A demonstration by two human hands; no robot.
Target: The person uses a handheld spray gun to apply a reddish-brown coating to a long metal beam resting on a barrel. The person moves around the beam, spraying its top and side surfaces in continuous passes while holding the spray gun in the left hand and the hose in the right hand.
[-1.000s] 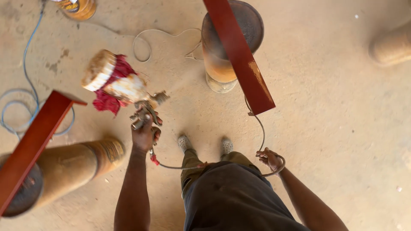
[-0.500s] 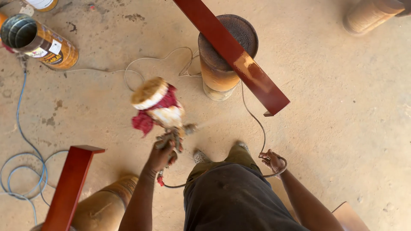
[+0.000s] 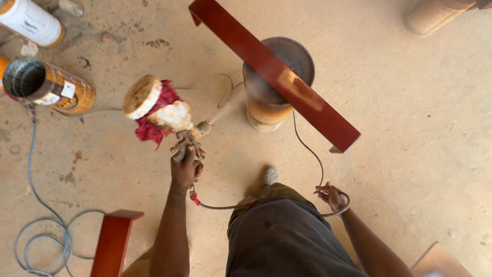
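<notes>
My left hand (image 3: 185, 164) grips the handle of a paint spray gun (image 3: 169, 117) with a paint-crusted cup and a red rag around it. A faint mist leaves its nozzle toward a red-brown steel beam (image 3: 277, 72) that lies across a rusty drum (image 3: 271, 105). My right hand (image 3: 330, 196) holds a loop of the thin air hose (image 3: 307, 149), which runs from the gun's base past my legs.
Two paint cans (image 3: 48, 87) lie at the upper left. A blue hose (image 3: 41, 205) coils on the concrete floor at the left. Another red beam end (image 3: 114, 243) sits at the bottom left, and a drum (image 3: 433, 15) at the upper right.
The view has shifted, so the beam, drum and cans sit further right and lower. The spray gun has swung toward the beam's near end.
</notes>
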